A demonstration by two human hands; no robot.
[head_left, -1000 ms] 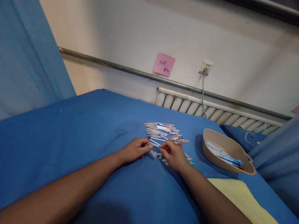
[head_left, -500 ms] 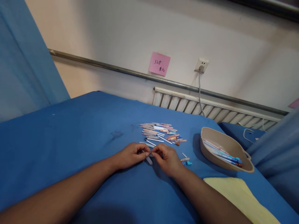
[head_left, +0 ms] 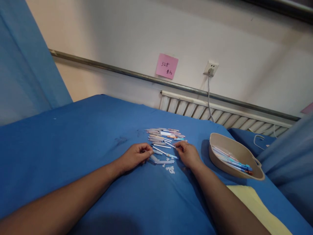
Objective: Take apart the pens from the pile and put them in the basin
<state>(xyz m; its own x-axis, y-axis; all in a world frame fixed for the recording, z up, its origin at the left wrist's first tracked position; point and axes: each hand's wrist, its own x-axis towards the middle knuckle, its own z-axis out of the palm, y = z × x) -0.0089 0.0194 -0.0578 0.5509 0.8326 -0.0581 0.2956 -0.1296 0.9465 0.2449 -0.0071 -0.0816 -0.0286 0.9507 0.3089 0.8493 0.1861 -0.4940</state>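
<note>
My left hand [head_left: 137, 157] is closed in a pinch above the blue cloth, with a pale grey pen barrel [head_left: 154, 159] jutting from under its thumb. My right hand [head_left: 188, 154] is at the right end of the pen parts, fingers closed at the end of a thin white refill [head_left: 170, 144]; what they grip is hidden. Between the hands lie another pale barrel [head_left: 165, 162], a pen piece with a light blue end [head_left: 172, 156] and small white bits [head_left: 171, 169]. Just beyond, several pen barrels [head_left: 156, 139] and white refills [head_left: 166, 133] lie in rows.
A beige basket [head_left: 217, 136] holding blue-tipped pens [head_left: 232, 160] stands at the right. In front of it lies a yellow cloth [head_left: 256, 204]. Behind the blue-covered table [head_left: 97, 130] are a radiator [head_left: 186, 107], a metal rail [head_left: 117, 70] and a wall socket [head_left: 211, 68].
My hands, together before, have parted: the right moved right and away from me to the pen parts, the left slightly left and farther out. The barrel and white bits between them now show.
</note>
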